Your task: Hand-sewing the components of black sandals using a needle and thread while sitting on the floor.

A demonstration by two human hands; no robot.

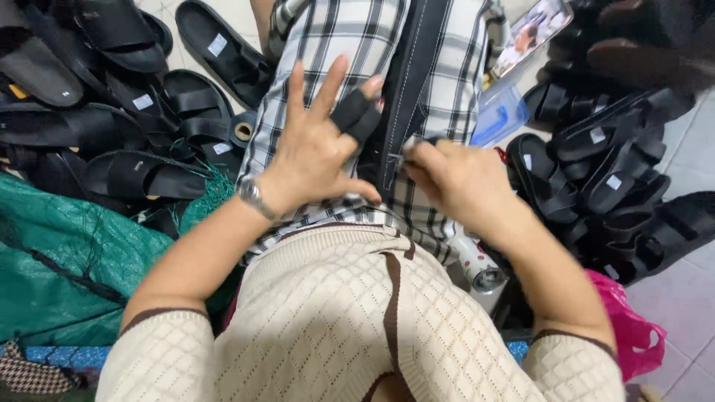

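Black leather strap [410, 82] with pale edge stitching lies along the checked cloth on the lap, central landmark of the scene. Left hand [316, 149], fingers splayed and released, one wearing a black finger sleeve [356, 115], presses flat just left of the strap. Right hand [454, 179], just right of it, pinches a small metal tool at the strap's lower end; keep the strap taut and flat. Matte black sandals [141, 175] lie piled either side.

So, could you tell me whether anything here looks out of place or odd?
The left hand has a black sleeve over one finger, unlike the bare right hand, which pinches at a black strap. The black sandals lie in loose, unpaired heaps on both sides.
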